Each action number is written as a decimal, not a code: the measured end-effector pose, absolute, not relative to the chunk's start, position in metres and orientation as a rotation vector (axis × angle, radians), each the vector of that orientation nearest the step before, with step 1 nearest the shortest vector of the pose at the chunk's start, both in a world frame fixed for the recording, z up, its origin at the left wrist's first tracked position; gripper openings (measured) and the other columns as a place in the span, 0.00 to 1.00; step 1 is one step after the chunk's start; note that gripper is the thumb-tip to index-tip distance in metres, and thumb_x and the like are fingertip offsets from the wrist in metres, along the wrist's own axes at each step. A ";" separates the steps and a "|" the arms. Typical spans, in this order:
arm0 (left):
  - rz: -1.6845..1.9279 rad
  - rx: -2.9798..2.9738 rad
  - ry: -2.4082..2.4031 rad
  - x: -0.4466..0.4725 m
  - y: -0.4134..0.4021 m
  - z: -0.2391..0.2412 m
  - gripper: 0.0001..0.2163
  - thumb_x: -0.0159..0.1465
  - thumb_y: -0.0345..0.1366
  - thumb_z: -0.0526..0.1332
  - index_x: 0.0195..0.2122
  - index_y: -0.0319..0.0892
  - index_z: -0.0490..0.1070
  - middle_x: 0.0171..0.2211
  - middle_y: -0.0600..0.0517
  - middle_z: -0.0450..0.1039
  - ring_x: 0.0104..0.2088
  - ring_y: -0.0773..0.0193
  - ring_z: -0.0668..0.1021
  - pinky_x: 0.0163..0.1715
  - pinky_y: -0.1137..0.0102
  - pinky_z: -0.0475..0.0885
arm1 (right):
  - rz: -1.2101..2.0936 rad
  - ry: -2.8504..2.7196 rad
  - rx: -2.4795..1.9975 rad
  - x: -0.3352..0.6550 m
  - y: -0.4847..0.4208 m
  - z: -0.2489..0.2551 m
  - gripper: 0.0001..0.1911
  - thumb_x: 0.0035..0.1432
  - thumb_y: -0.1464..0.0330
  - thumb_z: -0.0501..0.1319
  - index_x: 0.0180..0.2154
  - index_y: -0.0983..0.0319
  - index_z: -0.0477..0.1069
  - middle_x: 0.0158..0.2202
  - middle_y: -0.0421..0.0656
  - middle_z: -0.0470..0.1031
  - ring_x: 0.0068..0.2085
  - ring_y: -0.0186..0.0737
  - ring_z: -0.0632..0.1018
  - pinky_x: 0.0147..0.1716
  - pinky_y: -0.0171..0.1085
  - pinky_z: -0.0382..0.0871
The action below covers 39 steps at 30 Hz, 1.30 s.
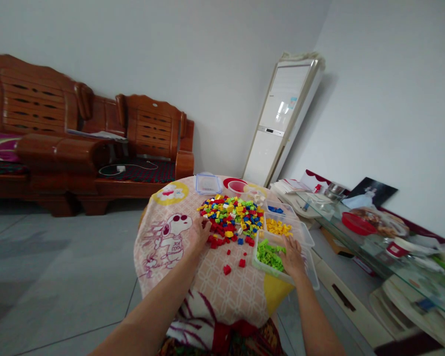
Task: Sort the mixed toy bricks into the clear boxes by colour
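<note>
A pile of mixed toy building bricks [237,211] in red, yellow, green, blue and white covers the middle of the round table. At its left edge is my left hand [200,236], fingers curled together by the red bricks; what they hold is too small to make out. My right hand [292,254] reaches over the right side of a clear plastic box of green bricks [269,254], its fingers apart. Behind that box, yellow bricks [278,227] and blue bricks [275,209] lie in separate clear containers. Loose red bricks [227,270] are scattered in front of the pile.
A patterned cloth [222,291] covers the table. Toward the back are a clear lid with a blue rim [208,184] and a round red-and-white container [238,186]. A cluttered glass-topped stand [378,247] is close on the right; a wooden sofa [144,133] stands behind left.
</note>
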<state>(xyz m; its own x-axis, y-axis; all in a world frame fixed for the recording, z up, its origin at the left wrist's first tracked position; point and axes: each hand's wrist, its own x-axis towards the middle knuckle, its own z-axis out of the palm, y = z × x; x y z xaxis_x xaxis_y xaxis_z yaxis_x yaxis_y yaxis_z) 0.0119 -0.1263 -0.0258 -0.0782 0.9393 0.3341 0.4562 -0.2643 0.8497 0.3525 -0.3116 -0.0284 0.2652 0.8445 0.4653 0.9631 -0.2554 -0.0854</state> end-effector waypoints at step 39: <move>1.300 1.854 1.498 0.024 -0.149 -0.004 0.11 0.62 0.31 0.56 0.38 0.40 0.78 0.39 0.46 0.80 0.41 0.56 0.79 0.43 0.63 0.73 | -0.417 -1.642 -2.169 0.352 -0.312 -0.027 0.36 0.56 0.73 0.52 0.67 0.62 0.54 0.66 0.50 0.62 0.69 0.48 0.55 0.68 0.53 0.46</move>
<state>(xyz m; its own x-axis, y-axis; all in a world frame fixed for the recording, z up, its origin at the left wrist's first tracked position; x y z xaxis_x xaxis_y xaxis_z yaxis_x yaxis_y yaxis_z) 0.0236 -0.1491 -0.0045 -0.0195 0.9179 0.3964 0.5217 -0.3289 0.7872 0.3521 -0.3119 -0.0269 0.2705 0.8478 0.4561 0.9627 -0.2400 -0.1249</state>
